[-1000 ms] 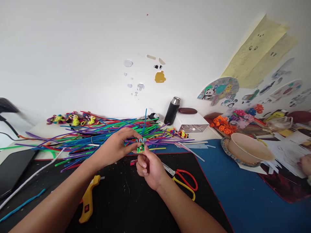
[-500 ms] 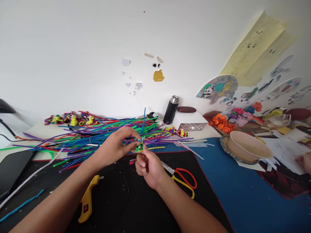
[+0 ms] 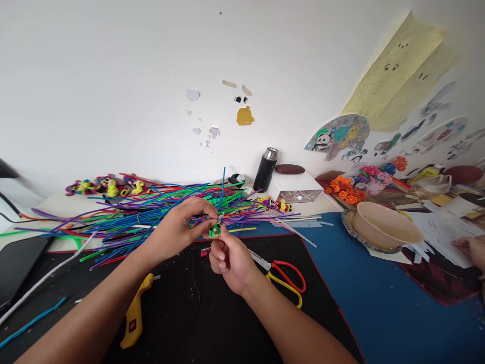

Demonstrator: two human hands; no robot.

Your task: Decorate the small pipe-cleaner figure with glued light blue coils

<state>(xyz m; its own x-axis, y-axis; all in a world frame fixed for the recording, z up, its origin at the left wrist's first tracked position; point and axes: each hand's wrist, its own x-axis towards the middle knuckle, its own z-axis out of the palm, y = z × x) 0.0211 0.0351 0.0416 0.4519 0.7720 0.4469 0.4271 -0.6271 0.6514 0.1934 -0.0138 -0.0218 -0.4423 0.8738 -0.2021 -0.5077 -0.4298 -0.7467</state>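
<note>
A small green figure point(image 3: 214, 231) with bluish bits on top is held up between my two hands, above the front of the pipe cleaner pile. My left hand point(image 3: 185, 225) pinches the bluish top part between thumb and fingers. The thumb and curled fingers of my right hand point(image 3: 233, 255) grip the figure's lower right side. Behind the hands spreads a heap of coloured pipe cleaners point(image 3: 151, 212). Red and yellow handled scissors point(image 3: 286, 280) lie beside my right wrist. A yellow glue gun point(image 3: 134, 316) is partly behind my left forearm.
At the back stand a black bottle point(image 3: 265, 169) and a white box point(image 3: 297, 187). On the right are a round bowl point(image 3: 386, 227), orange flowers point(image 3: 344, 189) and another person's hand point(image 3: 472, 247). A white cable point(image 3: 49, 275) runs along the left.
The bluish parts on top of the figure are now more covered by my left fingers. The view has shifted slightly, and the other person's hand on the right reaches further in.
</note>
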